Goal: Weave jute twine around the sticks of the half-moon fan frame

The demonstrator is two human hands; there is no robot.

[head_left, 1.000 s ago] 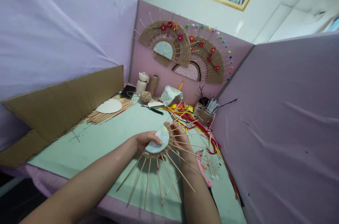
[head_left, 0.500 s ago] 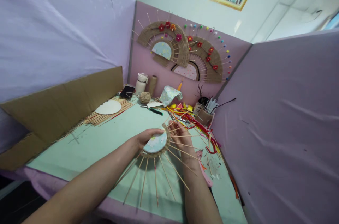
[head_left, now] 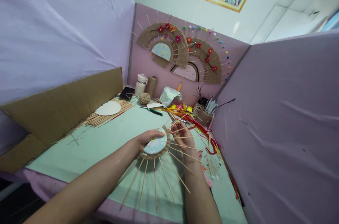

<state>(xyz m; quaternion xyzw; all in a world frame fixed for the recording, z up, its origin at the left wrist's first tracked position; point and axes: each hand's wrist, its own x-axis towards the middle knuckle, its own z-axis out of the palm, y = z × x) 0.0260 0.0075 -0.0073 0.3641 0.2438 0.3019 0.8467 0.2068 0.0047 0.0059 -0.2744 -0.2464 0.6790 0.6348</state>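
A half-round piece (head_left: 156, 144) has a pale blue patterned face, a twine-wrapped curved rim and several thin sticks fanning outward. My left hand (head_left: 148, 137) grips it at its straight edge, thumb on the blue face. At the upper right of the rim, among the sticks, is my right hand (head_left: 182, 134). Its fingers are curled; whether they pinch twine or a stick is too small to make out. The lower sticks spread over the green tabletop (head_left: 106, 157) toward its front edge.
Green-handled pliers (head_left: 155, 112), a twine ball (head_left: 144, 98) and a white bottle (head_left: 141, 83) stand or lie behind. Loose sticks and a white oval (head_left: 108, 108) lie left. Colourful strips (head_left: 196, 123) and a brown pot (head_left: 203, 116) are right. Two decorated fans (head_left: 182, 49) hang on the back panel.
My right hand has shifted slightly right, away from the rim, its fingers more curled. The half-round piece has tilted a little, still in my left hand.
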